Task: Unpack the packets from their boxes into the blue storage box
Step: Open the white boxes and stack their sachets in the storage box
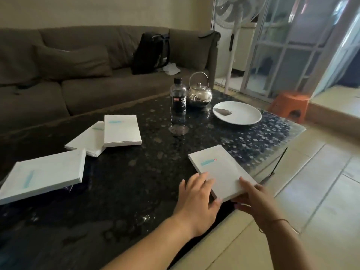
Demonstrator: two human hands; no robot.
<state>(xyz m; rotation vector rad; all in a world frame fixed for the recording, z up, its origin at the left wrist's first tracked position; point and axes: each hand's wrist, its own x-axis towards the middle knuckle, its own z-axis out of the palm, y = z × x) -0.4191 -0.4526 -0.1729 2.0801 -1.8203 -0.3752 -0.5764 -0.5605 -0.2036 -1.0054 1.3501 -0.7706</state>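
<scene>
We hold 1 white box [220,170] at the table's [136,182] near right corner: left hand [196,201] spread on top, right hand [253,197] gripping its edge. 3 boxes [120,132] lie left.

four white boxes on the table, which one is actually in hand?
The white box at the near right table edge. The left hand rests on its near corner and the right hand holds its near end; the other three lie untouched further left.

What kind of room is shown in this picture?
Most likely a home living room: a long brown fabric sofa stands behind a dark speckled glass-topped coffee table, and a white standing fan stands beside glazed sliding doors.
</scene>
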